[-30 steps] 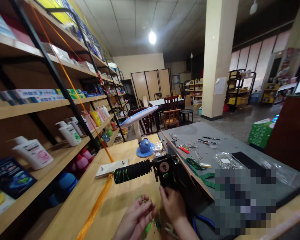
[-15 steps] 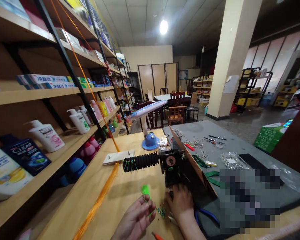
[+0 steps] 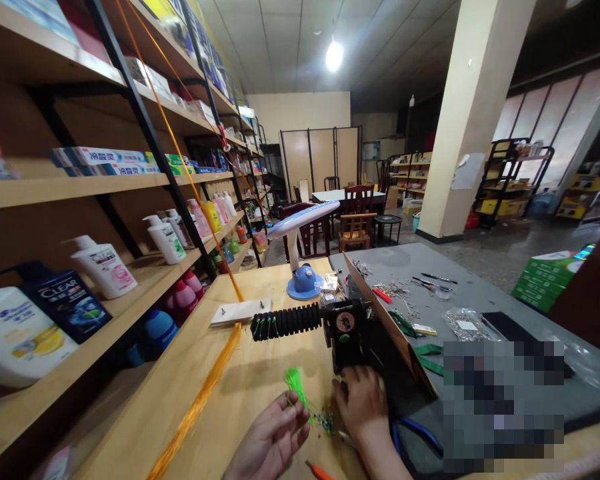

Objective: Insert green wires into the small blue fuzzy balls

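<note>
My left hand (image 3: 275, 433) is palm up at the bottom middle, its thumb and index finger pinched on a thin green thread. Just beyond its fingertips a bright green thread bundle (image 3: 295, 383) lies on the wooden table. My right hand (image 3: 361, 403) rests palm down at the base of a black machine (image 3: 344, 333), its fingertips partly hidden, so what they touch is unclear. Between the hands is a small pile of coloured beads (image 3: 326, 421). A black ribbed roller (image 3: 293, 321) with green threads tied at its left end sticks out from the machine.
An orange thread bundle (image 3: 200, 407) runs down the table from a white plate (image 3: 237, 313). Behind stands a blue lamp (image 3: 304, 283). A cardboard panel (image 3: 387, 320), blue-handled pliers (image 3: 420, 432) and an orange tool (image 3: 320, 471) are nearby. Shelves line the left.
The view has shifted slightly, moving the surroundings rightward. More of the green thread bundle shows beyond my left hand. My right hand stays by the machine base.
</note>
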Motion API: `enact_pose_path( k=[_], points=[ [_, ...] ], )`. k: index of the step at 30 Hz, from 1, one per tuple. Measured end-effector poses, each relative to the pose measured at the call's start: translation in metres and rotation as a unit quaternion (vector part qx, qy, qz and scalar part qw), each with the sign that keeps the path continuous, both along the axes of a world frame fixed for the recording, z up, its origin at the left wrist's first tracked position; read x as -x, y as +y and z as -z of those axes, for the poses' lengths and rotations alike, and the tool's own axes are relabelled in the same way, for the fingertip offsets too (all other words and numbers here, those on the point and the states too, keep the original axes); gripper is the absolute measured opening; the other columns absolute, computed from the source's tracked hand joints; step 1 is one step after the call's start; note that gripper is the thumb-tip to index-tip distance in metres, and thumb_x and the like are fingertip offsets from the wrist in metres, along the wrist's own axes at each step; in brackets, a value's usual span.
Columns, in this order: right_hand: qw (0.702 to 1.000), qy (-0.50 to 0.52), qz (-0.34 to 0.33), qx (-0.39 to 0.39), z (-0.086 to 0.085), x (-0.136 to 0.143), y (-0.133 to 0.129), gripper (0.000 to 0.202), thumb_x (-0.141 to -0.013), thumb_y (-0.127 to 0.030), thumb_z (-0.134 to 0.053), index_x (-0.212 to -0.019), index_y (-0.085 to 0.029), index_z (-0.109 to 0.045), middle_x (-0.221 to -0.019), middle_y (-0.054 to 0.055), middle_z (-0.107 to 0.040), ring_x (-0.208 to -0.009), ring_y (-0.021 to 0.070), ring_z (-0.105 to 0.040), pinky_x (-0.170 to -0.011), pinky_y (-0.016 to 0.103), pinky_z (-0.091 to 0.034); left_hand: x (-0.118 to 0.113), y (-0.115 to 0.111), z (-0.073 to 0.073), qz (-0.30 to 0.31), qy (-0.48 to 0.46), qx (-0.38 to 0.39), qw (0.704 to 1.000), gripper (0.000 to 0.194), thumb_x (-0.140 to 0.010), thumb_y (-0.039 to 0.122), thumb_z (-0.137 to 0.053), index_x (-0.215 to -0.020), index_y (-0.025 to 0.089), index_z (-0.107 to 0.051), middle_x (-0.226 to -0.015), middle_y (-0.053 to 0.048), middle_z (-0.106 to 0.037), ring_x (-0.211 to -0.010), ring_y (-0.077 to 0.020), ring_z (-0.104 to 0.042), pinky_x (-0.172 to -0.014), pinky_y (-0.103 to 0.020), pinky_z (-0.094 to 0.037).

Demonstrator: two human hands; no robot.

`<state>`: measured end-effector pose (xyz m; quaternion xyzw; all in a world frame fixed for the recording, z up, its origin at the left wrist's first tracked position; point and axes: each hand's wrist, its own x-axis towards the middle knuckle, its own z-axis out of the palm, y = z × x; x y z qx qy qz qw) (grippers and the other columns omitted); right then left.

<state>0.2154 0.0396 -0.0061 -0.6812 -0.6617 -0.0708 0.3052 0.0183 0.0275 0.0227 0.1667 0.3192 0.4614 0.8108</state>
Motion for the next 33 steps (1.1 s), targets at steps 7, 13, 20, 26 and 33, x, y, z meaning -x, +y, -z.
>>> enact_pose_path(
  k=[7,13,20,26,33],
  points=[
    [0.966,0.183,-0.16,-0.092,-0.002,0.019,-0.021,0.009,-0.09,-0.019,-0.053,-0.093,-0.021,-0.061,-0.083,0.005,-0.067,-0.079,0.0227,-0.063,-0.069,0.031,-0.047,-0.004,-0.008,-0.011,-0.019,0.066,-0.059,0.996,0.025,-0.072,0.007,-0.083,-0.086,0.017,-0.064,-0.079,-0.001,-0.071,-0.075,-0.0121,-0.069,-0.07,-0.023,-0.055],
    [0.942,0.223,-0.24,-0.072,-0.006,0.033,-0.045,0.01,-0.089,-0.018,-0.052,-0.094,-0.022,-0.059,-0.081,0.002,-0.065,-0.075,0.0193,-0.063,-0.065,0.027,-0.048,0.005,-0.018,-0.017,-0.051,0.142,-0.1,0.984,0.028,-0.071,0.017,-0.085,-0.086,0.02,-0.062,-0.079,0.001,-0.068,-0.077,-0.0129,-0.066,-0.073,-0.025,-0.052],
    [0.949,0.019,-0.279,-0.148,0.035,0.034,-0.073,0.013,-0.088,-0.014,-0.049,-0.088,-0.021,-0.059,-0.074,0.003,-0.064,-0.069,0.021,-0.054,-0.063,0.032,-0.036,0.046,-0.038,-0.031,-0.074,0.23,-0.124,0.963,0.024,-0.07,0.027,-0.083,-0.081,0.021,-0.063,-0.078,0.0,-0.068,-0.076,-0.0147,-0.057,-0.072,-0.026,-0.047],
    [0.952,0.032,-0.288,-0.101,0.019,0.034,-0.075,0.014,-0.088,-0.013,-0.051,-0.084,-0.021,-0.061,-0.077,0.003,-0.064,-0.079,0.0232,-0.053,-0.072,0.036,-0.032,0.078,-0.065,-0.032,-0.074,0.264,-0.094,0.957,0.022,-0.07,0.031,-0.082,-0.074,0.021,-0.062,-0.072,0.001,-0.063,-0.072,-0.0152,-0.052,-0.07,-0.027,-0.044],
    [0.946,0.013,-0.321,-0.041,-0.008,0.059,-0.08,0.019,-0.086,-0.01,-0.053,-0.097,-0.022,-0.063,-0.086,0.005,-0.066,-0.079,0.023,-0.053,-0.071,0.035,-0.037,0.078,-0.091,-0.026,-0.03,0.315,-0.115,0.942,0.02,-0.074,0.033,-0.078,-0.078,0.021,-0.063,-0.071,0.002,-0.059,-0.071,-0.0163,-0.05,-0.067,-0.027,-0.042]
  ],
)
